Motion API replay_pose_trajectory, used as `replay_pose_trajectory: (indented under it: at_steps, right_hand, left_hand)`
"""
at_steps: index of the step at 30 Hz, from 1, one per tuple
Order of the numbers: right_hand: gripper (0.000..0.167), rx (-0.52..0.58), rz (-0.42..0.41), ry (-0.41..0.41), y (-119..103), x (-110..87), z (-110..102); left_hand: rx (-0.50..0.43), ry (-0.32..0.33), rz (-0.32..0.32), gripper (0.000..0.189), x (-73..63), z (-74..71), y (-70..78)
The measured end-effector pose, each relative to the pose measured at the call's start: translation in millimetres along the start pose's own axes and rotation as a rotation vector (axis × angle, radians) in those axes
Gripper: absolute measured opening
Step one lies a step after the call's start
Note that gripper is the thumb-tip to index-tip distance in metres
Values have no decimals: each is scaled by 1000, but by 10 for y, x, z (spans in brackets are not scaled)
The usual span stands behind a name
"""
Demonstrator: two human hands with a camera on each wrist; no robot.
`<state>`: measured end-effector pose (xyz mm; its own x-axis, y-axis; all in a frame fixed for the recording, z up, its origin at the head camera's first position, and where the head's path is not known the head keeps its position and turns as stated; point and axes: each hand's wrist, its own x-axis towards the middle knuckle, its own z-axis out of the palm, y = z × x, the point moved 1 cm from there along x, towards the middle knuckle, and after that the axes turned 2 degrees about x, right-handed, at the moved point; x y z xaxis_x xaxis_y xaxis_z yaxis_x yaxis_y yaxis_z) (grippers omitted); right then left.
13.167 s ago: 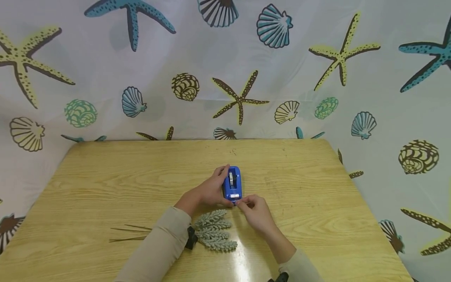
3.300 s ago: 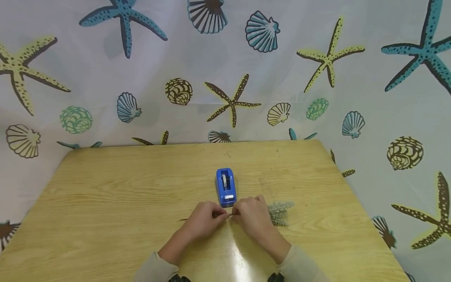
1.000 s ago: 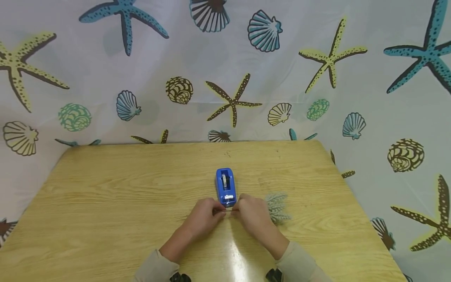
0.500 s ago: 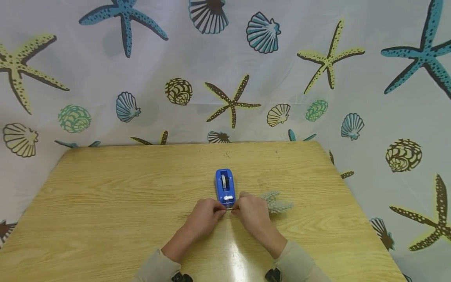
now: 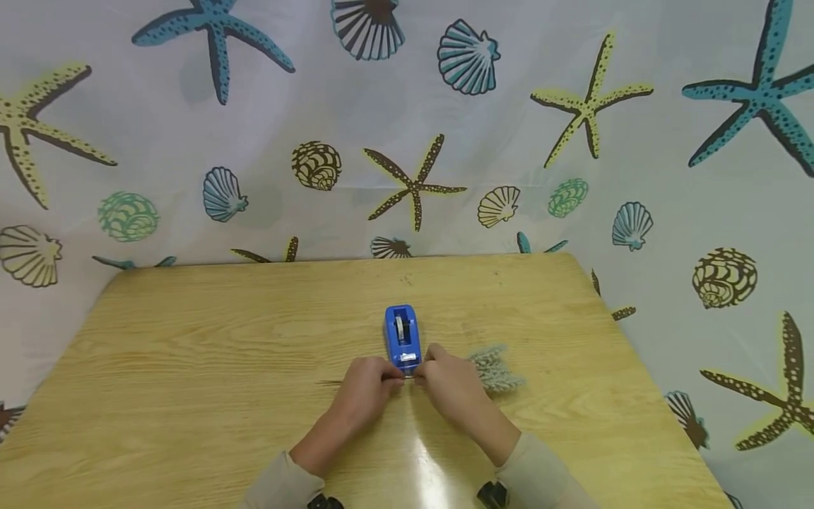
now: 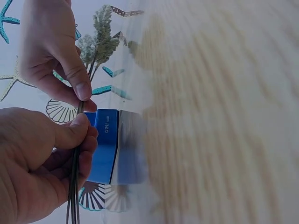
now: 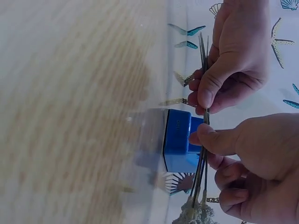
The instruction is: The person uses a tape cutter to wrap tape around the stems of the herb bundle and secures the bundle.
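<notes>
A bunch of artificial flower sprigs with thin dark stems (image 6: 74, 172) is held level at the front end of a blue tape dispenser (image 5: 402, 348). My left hand (image 5: 367, 390) pinches the stems between thumb and fingers, their bare ends sticking out to its left. Just to its right, my right hand (image 5: 453, 385) pinches the same stems nearer the grey-green flower heads (image 5: 494, 369), which stick out past that hand. Only a short stretch of stem shows between the fingertips. Whether tape lies round it there is too small to tell.
The dispenser stands upright on the wooden table (image 5: 222, 339), its tape roll (image 5: 399, 328) towards the back. Behind the table hangs a white cloth (image 5: 267, 141) printed with shells and starfish.
Earlier, my left hand held the dispenser while my right was at its cutter, and the sprigs lay on the table. Since then both hands have taken the stems, lately moving slightly closer to the dispenser.
</notes>
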<state>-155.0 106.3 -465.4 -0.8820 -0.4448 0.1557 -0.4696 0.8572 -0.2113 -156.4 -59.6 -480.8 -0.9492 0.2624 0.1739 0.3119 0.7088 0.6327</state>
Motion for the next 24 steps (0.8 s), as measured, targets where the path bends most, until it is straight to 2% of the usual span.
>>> replay_pose_trajectory:
  at_steps: [3,10,18,24]
  right_hand:
    - [12,6,-5,3,-6,20,3]
    - [6,11,14,42,-4,41,-15]
    - [7,-41,22,82,-1,67,-5]
    - [8,-15,50,115,-1,68,7]
  left_hand:
    - [2,20,-3,6,-4,-18,4]
    - [-11,5,-13,4,-13,-9,-6]
    - [-12,-39,-42,10,7,-38,24]
    - [27,-75,-41,12,32,-36,44]
